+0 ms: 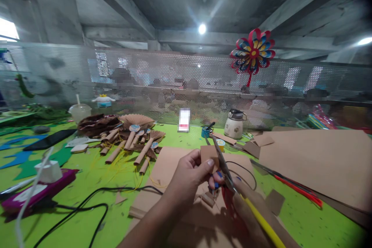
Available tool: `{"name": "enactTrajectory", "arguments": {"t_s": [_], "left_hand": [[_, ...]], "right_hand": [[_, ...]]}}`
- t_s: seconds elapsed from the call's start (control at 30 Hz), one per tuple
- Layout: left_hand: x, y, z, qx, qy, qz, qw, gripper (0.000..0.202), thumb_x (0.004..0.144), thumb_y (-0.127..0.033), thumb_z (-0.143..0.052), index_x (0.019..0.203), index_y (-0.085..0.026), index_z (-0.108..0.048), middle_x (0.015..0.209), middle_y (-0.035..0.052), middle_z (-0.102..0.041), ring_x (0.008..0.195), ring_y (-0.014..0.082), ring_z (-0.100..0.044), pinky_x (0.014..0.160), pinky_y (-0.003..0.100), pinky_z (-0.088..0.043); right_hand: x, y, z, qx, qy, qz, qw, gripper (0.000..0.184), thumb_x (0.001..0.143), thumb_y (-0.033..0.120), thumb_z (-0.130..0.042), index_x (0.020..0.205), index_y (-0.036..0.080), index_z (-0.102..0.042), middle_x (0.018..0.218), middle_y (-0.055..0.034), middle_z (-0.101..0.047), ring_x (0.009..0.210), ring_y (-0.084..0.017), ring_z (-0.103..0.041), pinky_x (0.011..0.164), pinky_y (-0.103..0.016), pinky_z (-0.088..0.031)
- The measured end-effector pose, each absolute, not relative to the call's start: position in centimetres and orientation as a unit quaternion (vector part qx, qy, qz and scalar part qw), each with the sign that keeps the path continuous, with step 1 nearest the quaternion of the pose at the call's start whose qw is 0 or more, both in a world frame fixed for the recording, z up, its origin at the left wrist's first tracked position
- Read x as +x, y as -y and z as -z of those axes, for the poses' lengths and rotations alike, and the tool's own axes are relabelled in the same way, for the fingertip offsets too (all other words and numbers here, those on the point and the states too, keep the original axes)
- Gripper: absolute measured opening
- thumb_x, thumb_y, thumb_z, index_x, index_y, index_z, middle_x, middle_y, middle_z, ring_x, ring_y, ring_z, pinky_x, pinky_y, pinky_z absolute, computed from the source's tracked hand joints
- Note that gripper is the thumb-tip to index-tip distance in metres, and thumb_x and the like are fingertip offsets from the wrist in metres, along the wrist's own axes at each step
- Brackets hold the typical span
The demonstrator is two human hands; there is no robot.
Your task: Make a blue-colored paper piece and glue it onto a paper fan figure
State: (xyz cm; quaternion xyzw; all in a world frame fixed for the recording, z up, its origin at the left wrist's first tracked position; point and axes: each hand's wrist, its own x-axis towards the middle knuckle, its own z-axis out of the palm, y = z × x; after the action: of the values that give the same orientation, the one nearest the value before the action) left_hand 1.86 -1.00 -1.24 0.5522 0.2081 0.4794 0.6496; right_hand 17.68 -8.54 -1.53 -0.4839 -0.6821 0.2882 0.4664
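Note:
My left hand pinches a small square of brown kraft paper between thumb and fingers, held upright over the table. My right hand, partly blurred, is closed around scissors with red handles. Their blades point up and away along the right edge of the paper square. A yellow stick-like thing runs across my right hand; its kind is unclear. Beneath both hands lie brown paper sheets and small offcuts. Something blue shows near the right fingertips, too hidden to name.
Folded paper fans with rolled handles and yellow strings lie left of centre. A purple power strip and black cable are at left. At right are large brown sheets and a red-handled tool. A jug stands behind.

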Motion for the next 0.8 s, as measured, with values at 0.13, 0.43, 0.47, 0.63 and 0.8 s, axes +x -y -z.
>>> {"name": "enactTrajectory", "arguments": {"t_s": [0.13,0.43,0.47,0.63,0.8], "left_hand": [[1.84,1.11,1.07,0.543,-0.205,-0.48,0.657,0.018,0.082,-0.031,-0.063,0.088,-0.013,-0.061,0.069,0.0061,-0.065,0.054,0.0104,-0.056,0.049,0.02,-0.039],[1.91,1.36,0.56,0.521,-0.21,-0.481,0.674,0.02,0.078,-0.03,-0.067,0.085,-0.013,-0.059,0.065,0.0049,-0.064,0.053,0.0109,-0.057,0.046,0.02,-0.039],[1.88,1.35,0.53,0.52,-0.21,-0.48,0.675,0.02,0.079,-0.03,-0.066,0.085,-0.013,-0.059,0.065,0.005,-0.063,0.052,0.0108,-0.057,0.046,0.02,-0.039],[1.69,1.44,0.36,0.514,-0.21,-0.478,0.68,0.02,0.083,-0.033,-0.061,0.081,-0.013,-0.057,0.064,0.0057,-0.063,0.054,0.0118,-0.059,0.046,0.019,-0.041],[1.62,1.59,0.27,0.511,-0.219,-0.483,0.677,0.023,0.081,-0.035,-0.063,0.078,-0.014,-0.056,0.063,0.0046,-0.063,0.052,0.0108,-0.058,0.045,0.019,-0.041]], "right_hand": [[17.72,8.62,1.52,-0.486,0.685,-0.283,0.463,0.06,0.087,0.065,-0.041,0.108,0.016,-0.067,0.092,-0.01,-0.07,0.074,-0.022,-0.062,0.069,-0.03,-0.051],[17.88,8.75,1.55,-0.49,0.688,-0.274,0.46,0.058,0.087,0.064,-0.04,0.105,0.017,-0.068,0.086,-0.0083,-0.069,0.074,-0.023,-0.063,0.07,-0.029,-0.052],[17.89,8.75,1.56,-0.49,0.688,-0.273,0.46,0.058,0.087,0.065,-0.04,0.103,0.017,-0.069,0.087,-0.0087,-0.069,0.076,-0.024,-0.064,0.071,-0.03,-0.052],[17.87,8.65,1.58,-0.482,0.693,-0.27,0.462,0.062,0.086,0.068,-0.037,0.102,0.017,-0.068,0.093,-0.0106,-0.069,0.087,-0.026,-0.065,0.078,-0.031,-0.051],[17.99,8.7,1.67,-0.487,0.694,-0.269,0.457,0.057,0.087,0.065,-0.039,0.101,0.018,-0.069,0.089,-0.0094,-0.07,0.081,-0.025,-0.065,0.074,-0.03,-0.052]]}}
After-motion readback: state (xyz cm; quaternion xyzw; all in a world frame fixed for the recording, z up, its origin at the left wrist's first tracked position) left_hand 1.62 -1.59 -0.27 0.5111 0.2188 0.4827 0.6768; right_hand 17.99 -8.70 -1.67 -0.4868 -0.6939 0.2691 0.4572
